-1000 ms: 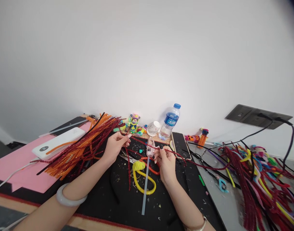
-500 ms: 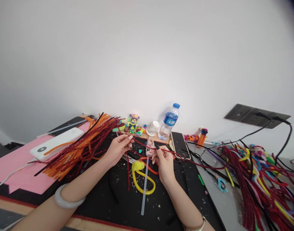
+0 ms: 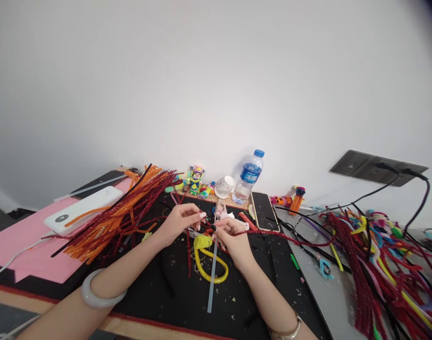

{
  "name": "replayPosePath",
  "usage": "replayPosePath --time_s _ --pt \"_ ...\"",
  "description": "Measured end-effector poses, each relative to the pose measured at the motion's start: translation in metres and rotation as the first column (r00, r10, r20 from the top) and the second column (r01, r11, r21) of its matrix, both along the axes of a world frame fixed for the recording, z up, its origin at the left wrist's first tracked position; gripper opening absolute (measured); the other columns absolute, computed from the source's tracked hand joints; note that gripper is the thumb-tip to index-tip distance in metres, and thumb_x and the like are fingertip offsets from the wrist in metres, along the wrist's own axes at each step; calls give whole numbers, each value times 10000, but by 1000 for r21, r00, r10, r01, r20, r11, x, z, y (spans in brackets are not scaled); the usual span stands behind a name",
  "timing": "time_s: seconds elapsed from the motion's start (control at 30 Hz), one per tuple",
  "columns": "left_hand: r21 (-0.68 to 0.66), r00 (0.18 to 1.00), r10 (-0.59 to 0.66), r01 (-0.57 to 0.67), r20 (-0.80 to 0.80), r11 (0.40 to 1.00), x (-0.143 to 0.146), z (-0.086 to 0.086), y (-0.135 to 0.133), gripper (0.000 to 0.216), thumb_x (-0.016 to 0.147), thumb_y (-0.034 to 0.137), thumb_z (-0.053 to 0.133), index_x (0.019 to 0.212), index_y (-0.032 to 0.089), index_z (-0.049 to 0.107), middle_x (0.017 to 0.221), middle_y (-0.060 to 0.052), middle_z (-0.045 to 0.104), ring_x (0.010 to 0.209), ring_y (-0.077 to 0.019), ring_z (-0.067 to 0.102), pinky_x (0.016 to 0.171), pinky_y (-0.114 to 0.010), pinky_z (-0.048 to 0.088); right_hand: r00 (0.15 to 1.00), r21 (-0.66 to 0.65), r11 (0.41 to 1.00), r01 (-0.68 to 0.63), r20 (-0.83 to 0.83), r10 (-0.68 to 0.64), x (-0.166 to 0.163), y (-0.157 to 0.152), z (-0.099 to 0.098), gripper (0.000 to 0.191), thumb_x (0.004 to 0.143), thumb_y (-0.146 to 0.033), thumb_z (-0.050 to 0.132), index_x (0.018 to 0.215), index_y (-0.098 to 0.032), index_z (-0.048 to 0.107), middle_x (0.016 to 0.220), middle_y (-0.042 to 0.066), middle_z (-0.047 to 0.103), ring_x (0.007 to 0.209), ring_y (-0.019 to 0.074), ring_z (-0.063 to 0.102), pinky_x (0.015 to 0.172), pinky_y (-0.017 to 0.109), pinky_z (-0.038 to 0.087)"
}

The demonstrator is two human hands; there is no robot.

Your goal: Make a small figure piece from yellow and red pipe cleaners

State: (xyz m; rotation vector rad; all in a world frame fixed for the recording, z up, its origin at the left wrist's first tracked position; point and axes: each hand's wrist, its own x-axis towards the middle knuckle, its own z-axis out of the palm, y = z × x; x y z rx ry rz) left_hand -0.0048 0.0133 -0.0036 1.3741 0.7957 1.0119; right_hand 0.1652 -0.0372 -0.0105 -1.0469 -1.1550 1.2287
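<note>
My left hand [image 3: 182,223] pinches a glittery dark red pipe cleaner [image 3: 290,235] between thumb and fingers. Close beside it, my right hand [image 3: 235,243] has its fingertips closed on the same pipe cleaner, which trails away to the right past the wrist. The short stretch between the hands is partly hidden by the fingers. Just below them lies a tool with a yellow loop handle [image 3: 221,281] and a yellow coiled part. A pale glue gun [image 3: 221,208] sits behind, with a long translucent glue stick [image 3: 211,288] pointing towards me.
Orange and red pipe cleaners [image 3: 105,231] lie heaped at left by a white power bank [image 3: 83,210]. A water bottle [image 3: 249,177], paper cup [image 3: 224,186], small figure [image 3: 195,179] and phone [image 3: 265,211] stand or lie behind. More coloured pipe cleaners [image 3: 364,293] cover the right.
My hands have come closer together, the right one moving left and slightly down, the left one slightly right and down. The red pipe cleaner stays in both.
</note>
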Motion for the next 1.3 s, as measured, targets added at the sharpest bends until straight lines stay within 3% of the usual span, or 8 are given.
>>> replayPosePath --time_s 0.17,0.37,0.57,0.73,0.87,1.13,1.3 --pt "-70 993 53 -45 104 997 -3 0 4 246 737 387 618 730 143 600 554 5 560 504 -102 504 521 -224 392 997 13 998 61 -45 -60 2 3 -4 136 699 -281 670 747 -163 621 517 -35 591 352 49 395 354 170 289" --pt "-137 949 226 -199 222 970 -6 2 8 313 772 447 554 756 143 624 711 -54 613 525 -112 512 511 -261 417 983 39 991 130 -136 -123 4 5 -5 160 709 -324 660 709 -172 608 602 9 643 412 87 481 400 208 388" --pt "-195 946 167 -114 278 974 -8 3 10 396 833 483 424 905 168 655 925 -98 651 580 -146 560 540 -307 470 973 14 989 145 -182 -140 5 5 -3 195 693 -342 678 712 -165 599 672 35 683 454 96 544 422 207 431" --pt "-226 927 117 -36 356 974 -8 1 10 426 817 506 448 928 153 659 1044 -111 630 797 -202 610 668 -329 514 971 -7 991 136 -200 -135 5 5 -4 206 683 -339 693 733 -157 612 706 48 694 478 105 580 435 209 457" --pt "-235 921 79 14 382 972 -8 3 10 445 818 516 438 981 151 634 1146 -127 584 822 -176 607 705 -315 514 968 -16 992 128 -215 -129 5 5 -3 195 685 -310 700 760 -146 624 722 54 696 491 105 594 445 204 464" --pt "-168 967 88 -48 239 985 -3 4 4 300 768 398 586 959 170 617 1016 -65 592 699 -114 588 668 -286 524 941 -37 993 109 -318 -115 7 5 -5 158 687 -254 704 774 -146 629 746 58 709 520 104 614 458 189 466" --pt "-158 970 21 18 242 987 -1 3 2 274 781 399 572 896 152 601 891 -32 567 661 -97 566 639 -274 525 925 -39 989 143 -350 -148 7 5 -3 149 686 -248 709 760 -148 629 753 61 715 521 106 622 460 184 471"
